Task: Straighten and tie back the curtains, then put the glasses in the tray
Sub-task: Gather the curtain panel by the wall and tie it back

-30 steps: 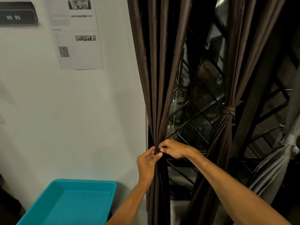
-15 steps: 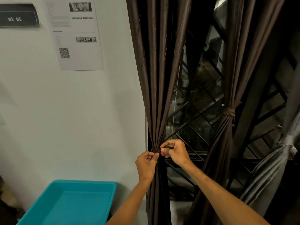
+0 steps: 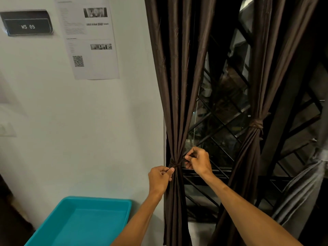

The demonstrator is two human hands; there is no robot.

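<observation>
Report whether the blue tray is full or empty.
Empty as far as shown: the tray shows a bare teal floor; its near end is out of frame.

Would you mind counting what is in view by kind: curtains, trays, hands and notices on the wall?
Curtains: 3 (brown curtain at the hands, tied brown curtain, grey curtain)
Trays: 1 (teal tray)
Hands: 2 (left hand, right hand)
Wall notices: 2 (sign, printed sheet)
Total: 8
</observation>
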